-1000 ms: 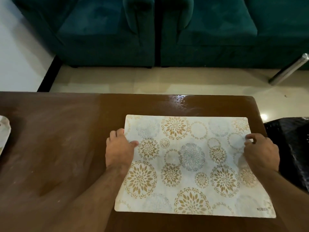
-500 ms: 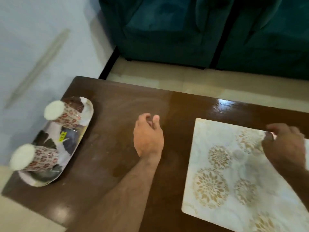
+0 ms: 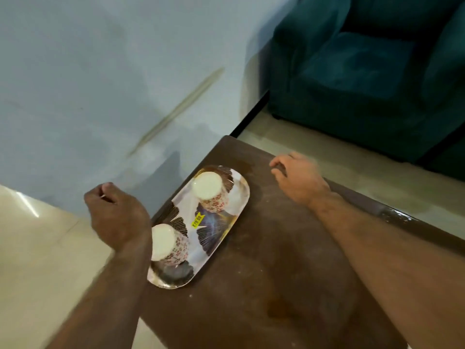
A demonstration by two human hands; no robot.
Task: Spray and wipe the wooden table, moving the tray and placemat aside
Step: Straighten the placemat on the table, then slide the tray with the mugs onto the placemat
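While both hands [image 3: 118, 217] [image 3: 299, 177] hover with loosely curled fingers grasping nothing, they flank the tray [image 3: 234, 210] of upturned cups [image 3: 211, 191], seemingly to lift it evenly off the worktop [image 3: 276, 273].

Dark wooden table [image 3: 289, 268], surface streaked and dusty. Oblong patterned tray [image 3: 227, 224] lies directly on it at 9 o'clock, against the table's edge, long axis toward 1 o'clock.

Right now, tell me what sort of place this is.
Probably a home living room: a teal sofa stands behind a low wooden table, and a tray holds two cups turned upside down.
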